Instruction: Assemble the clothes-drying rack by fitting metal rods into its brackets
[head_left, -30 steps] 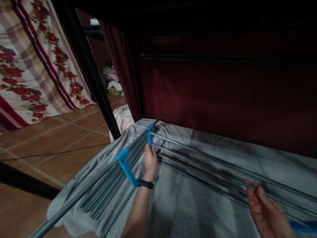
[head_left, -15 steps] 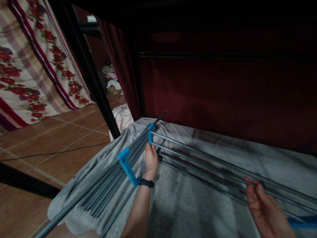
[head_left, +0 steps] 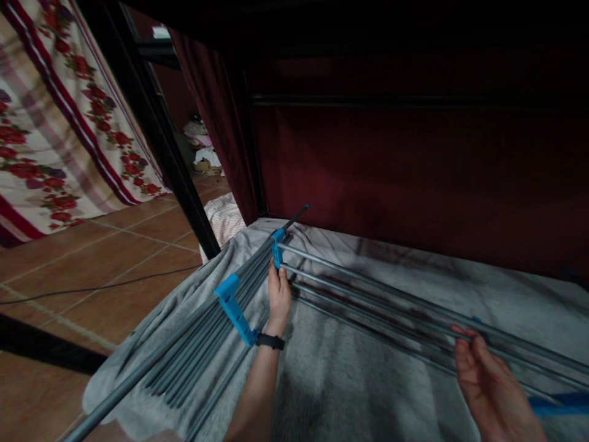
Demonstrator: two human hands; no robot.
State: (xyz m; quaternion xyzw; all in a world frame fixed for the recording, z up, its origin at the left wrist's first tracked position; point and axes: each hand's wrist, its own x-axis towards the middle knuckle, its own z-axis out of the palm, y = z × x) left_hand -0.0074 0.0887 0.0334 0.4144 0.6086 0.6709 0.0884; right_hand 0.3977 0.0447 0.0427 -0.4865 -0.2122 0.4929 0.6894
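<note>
My left hand [head_left: 278, 294], with a dark band on the wrist, is closed around the lower part of a blue plastic bracket [head_left: 277, 247]. Long grey metal tubes [head_left: 359, 277] run from that bracket to the right. My right hand [head_left: 492, 380] pinches one of these tubes between thumb and fingers. Nearer to me, a second blue bracket [head_left: 235, 312] sits on a long grey pole [head_left: 151, 357] that also passes through the far bracket. Under the pole, several loose grey tubes [head_left: 197, 350] lie side by side.
A grey blanket [head_left: 331, 380] covers the bed beneath the tubes. Black bed-frame posts [head_left: 170, 147] rise at the left, beside a dark red curtain [head_left: 216, 110]. A cable [head_left: 115, 285] crosses the tiled floor [head_left: 92, 258]. Another blue part [head_left: 559, 404] lies at the lower right.
The view has shifted slightly. Both hands keep their holds on the bracket and the tube, with hardly any movement relative to them.
</note>
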